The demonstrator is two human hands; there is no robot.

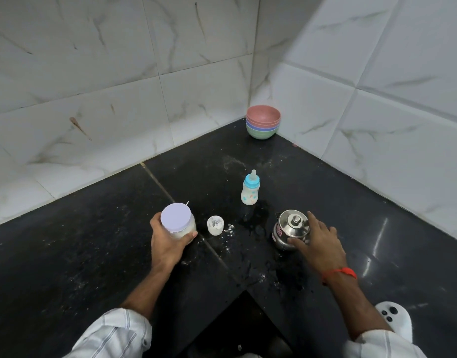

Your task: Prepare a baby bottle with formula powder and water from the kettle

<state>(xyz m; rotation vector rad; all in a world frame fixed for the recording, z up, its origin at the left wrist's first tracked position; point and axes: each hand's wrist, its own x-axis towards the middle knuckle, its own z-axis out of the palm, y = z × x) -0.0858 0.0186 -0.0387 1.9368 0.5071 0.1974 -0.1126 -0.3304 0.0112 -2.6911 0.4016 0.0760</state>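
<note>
A small baby bottle [249, 190] with a blue collar and clear teat stands upright on the black counter [93, 254], white liquid inside. My left hand [168, 241] grips a clear jar of white powder [178, 223] with a pale lilac lid, standing on the counter. Just right of it sits a small white cap or scoop cup [215, 225] dusted with powder. My right hand [317, 241] lies on the small steel kettle [290, 229], fingers spread along its right side and thumb on its front. The kettle's lid is on.
A stack of coloured bowls [263, 121] sits in the far corner against the tiled walls. Spilled powder and water drops mark the counter between the jar, bottle and kettle. A white phone [394, 321] lies near my right forearm. The counter's inner corner edge is below, at centre.
</note>
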